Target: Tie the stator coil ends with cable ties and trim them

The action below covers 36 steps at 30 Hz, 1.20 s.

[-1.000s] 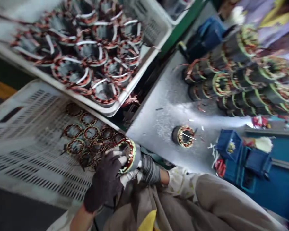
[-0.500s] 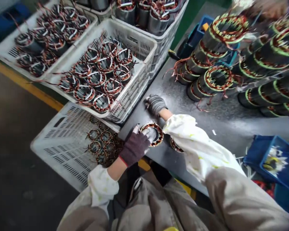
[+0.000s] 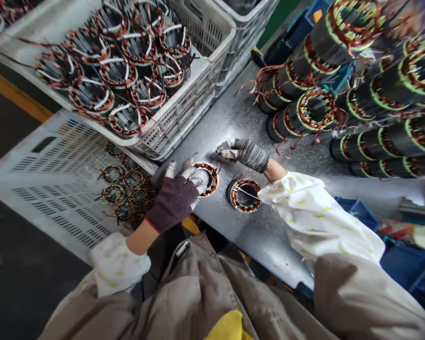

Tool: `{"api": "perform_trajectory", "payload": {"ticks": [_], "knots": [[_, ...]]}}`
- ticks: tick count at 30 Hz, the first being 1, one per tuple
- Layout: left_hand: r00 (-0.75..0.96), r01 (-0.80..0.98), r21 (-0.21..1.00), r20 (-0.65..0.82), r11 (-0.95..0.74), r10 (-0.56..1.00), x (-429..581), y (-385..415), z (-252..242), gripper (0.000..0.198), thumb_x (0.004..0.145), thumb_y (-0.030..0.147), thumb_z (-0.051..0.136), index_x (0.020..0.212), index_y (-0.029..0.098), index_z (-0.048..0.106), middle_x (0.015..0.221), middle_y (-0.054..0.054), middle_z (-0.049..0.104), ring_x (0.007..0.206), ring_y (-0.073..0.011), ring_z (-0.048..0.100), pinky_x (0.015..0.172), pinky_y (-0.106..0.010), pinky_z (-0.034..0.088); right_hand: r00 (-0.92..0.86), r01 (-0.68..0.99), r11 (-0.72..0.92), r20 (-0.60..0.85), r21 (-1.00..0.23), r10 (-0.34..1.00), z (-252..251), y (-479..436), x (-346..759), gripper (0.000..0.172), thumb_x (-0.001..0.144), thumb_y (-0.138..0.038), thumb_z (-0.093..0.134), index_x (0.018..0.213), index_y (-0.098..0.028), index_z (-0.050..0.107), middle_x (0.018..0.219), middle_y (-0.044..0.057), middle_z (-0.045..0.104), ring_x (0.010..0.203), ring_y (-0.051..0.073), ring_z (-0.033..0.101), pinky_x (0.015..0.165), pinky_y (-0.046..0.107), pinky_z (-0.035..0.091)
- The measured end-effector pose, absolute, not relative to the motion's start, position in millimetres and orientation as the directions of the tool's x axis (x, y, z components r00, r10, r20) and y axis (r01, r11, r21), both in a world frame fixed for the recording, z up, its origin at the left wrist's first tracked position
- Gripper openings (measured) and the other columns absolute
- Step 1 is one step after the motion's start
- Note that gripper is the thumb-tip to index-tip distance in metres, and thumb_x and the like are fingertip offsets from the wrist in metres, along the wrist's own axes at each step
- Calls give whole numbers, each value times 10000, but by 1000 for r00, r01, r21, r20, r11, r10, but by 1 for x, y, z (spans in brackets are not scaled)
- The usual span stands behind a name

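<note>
A motor stator [image 3: 214, 178] with red-brown copper windings stands upright on the grey metal table. My left hand [image 3: 173, 196], in a dark purple glove with pale fingertips, grips it, with fingers over its rim and into its bore. Just beyond it is my right hand [image 3: 246, 153] in a grey striped glove, fingers curled together. A thin reddish lead runs from the stator towards those fingertips; whether they pinch it is unclear. Beside my right sleeve stands a second stator [image 3: 245, 194], a white cord lying across its opening.
A pale plastic crate [image 3: 184, 106] of wound stators stands at the left, above a lower crate [image 3: 53, 174] with smaller-looking ones. Tall stacks of stators [image 3: 315, 111] line the table's far right. Blue bins [image 3: 357, 212] sit at the right, and another person's hand [image 3: 405, 21] shows at the top.
The view has shifted. My right hand has moved rightwards relative to the held stator, its fingers now curled. The second stator, mostly hidden by my sleeve before, is uncovered. My left hand stays on its stator.
</note>
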<state>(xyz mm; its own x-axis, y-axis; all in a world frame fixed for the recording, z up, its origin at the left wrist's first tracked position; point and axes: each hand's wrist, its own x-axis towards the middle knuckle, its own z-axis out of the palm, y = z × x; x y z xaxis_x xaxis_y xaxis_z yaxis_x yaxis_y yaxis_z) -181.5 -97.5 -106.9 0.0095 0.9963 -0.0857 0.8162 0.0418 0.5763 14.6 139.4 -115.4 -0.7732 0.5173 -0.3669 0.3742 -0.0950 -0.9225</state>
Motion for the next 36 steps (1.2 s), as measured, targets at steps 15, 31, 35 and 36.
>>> {"api": "perform_trajectory", "payload": {"ticks": [15, 31, 35, 36], "knots": [[-365, 827, 476, 48, 300, 930, -151, -67, -140, 364, 981, 288, 626, 1314, 216, 752, 1511, -166, 661, 1487, -395, 532, 1254, -652, 366, -855, 424, -55, -419, -904, 305, -125, 154, 22, 570, 714, -643, 932, 983, -158, 802, 1041, 101, 815, 1044, 246, 746, 957, 356, 615], [-249, 883, 355, -197, 305, 948, -143, -46, -125, 300, 906, 186, 670, 1201, 179, 722, 1360, -183, 700, 1301, -435, 593, 1015, -602, 482, -816, 566, 236, -496, -790, 297, -98, 102, -1, 101, 863, -254, 679, 789, -187, 663, 786, 35, 674, 773, 181, 622, 804, 333, 557], [-246, 870, 385, -204, 309, 947, -143, -46, -123, 303, 898, 188, 667, 1198, 186, 714, 1374, -171, 689, 1300, -429, 579, 1028, -595, 464, -790, 558, 112, -484, -822, 376, -104, 110, 9, 237, 895, -419, 723, 891, -193, 656, 872, 44, 693, 810, 180, 629, 786, 308, 543], [-247, 869, 386, -203, 310, 947, -143, -46, -123, 300, 898, 192, 668, 1195, 188, 712, 1372, -168, 689, 1301, -427, 576, 1032, -592, 461, -789, 557, 141, -468, -819, 398, -106, 112, 6, 253, 900, -433, 732, 893, -192, 658, 879, 44, 692, 811, 176, 615, 795, 304, 529]]}}
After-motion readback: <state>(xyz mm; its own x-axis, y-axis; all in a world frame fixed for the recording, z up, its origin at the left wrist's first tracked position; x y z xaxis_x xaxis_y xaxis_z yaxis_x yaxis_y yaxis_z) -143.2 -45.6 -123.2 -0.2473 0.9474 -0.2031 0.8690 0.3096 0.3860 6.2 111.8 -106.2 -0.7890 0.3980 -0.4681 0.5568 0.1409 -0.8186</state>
